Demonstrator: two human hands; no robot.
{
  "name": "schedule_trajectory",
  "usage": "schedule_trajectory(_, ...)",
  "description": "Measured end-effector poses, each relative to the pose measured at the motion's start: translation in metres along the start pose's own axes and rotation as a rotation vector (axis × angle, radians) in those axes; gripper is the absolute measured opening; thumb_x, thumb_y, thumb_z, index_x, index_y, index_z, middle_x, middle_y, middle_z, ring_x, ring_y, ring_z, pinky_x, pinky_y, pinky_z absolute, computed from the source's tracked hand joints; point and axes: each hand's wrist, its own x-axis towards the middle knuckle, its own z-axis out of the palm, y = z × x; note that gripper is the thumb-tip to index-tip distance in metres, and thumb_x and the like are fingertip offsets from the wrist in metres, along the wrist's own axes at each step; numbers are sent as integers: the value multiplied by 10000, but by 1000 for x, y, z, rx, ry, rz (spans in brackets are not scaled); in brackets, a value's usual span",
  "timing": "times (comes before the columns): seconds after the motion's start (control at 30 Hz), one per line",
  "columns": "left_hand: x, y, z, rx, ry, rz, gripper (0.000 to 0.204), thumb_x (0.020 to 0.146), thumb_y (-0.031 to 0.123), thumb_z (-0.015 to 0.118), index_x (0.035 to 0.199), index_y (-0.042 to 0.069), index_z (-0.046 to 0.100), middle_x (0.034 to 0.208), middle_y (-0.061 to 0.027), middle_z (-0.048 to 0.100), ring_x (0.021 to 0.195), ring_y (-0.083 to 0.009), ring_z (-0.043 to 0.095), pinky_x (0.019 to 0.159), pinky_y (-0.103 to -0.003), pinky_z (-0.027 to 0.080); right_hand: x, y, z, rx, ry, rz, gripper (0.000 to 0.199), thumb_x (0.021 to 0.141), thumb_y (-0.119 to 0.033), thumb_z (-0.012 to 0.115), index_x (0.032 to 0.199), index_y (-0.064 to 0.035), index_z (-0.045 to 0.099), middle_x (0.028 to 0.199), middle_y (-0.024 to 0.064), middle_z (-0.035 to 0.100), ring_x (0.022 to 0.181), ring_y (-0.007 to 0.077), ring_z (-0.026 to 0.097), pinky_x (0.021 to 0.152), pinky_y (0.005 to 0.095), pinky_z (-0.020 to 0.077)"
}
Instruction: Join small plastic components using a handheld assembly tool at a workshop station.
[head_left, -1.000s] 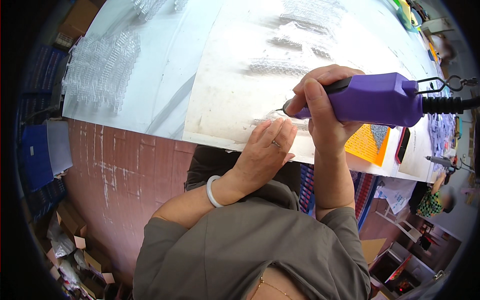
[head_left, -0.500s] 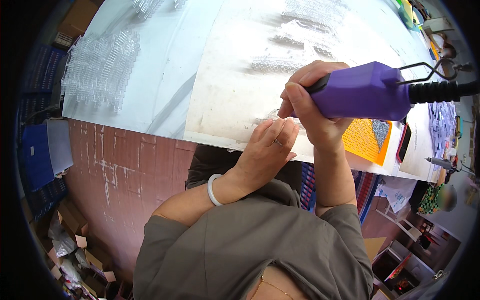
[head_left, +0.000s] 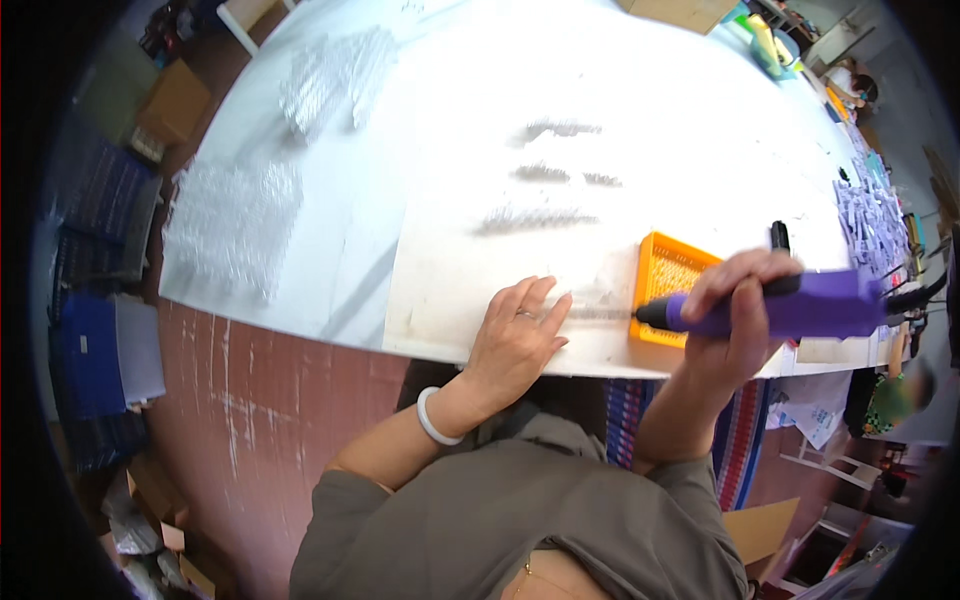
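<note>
R hand has fingers & thumb wrapped round a purple electric screwdriver, approx. level, black nose pointing left at the orange tray's left wall — touching or just above, can't tell w/ the blur. L hand lies flat near the table's near edge, fingers loosely spread, gripping nothing visible. Clear plastic strip lies between L fingertips & tray; can't tell if they touch it. More strips in rows on the far side, plus a stack at left.

Risks, my guess: nose could catch the tray wall & shove or tip it if the tool dips, spilling any contents. Strip looks light — may skid if L fingers aren't pinning it. Cord at right could drag the tool off line if it pulls taut. Glare might hide a misplaced strip, too.
</note>
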Motion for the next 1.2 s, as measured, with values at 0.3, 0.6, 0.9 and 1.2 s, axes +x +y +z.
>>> schedule_trajectory(0.3,56,-44,-13,-137,168,95,387,706,-14,730,1079,56,656,1042,-133,613,936,-299,586,789,-372,510,-40,-24,-46,-41,122,136,259,794,90,609,978,5,447,732,166,581,532,218,614,501,290,551)
schedule_trajectory(0.6,93,-87,-22,-129,-178,-116,503,675,45,786,1097,81,514,1112,-142,623,1045,-364,578,872,-413,475,-45,-16,-54,-14,109,196,209,773,136,614,926,21,528,744,153,625,592,207,656,547,277,560)
schedule_trajectory(0.9,101,-74,-17,-73,-216,-143,479,704,-13,738,1126,104,542,1022,-124,646,1000,-319,603,852,-390,486,-51,-9,-65,-129,-7,236,231,774,103,617,957,18,504,725,154,614,549,206,632,516,281,544)
schedule_trajectory(1.2,179,-61,-35,-175,-131,-124,493,685,14,785,1113,82,549,1066,-131,655,1066,-321,601,875,-377,492,-53,-17,-63,-88,133,369,72,778,71,661,786,22,608,680,84,627,587,149,663,481,204,484)
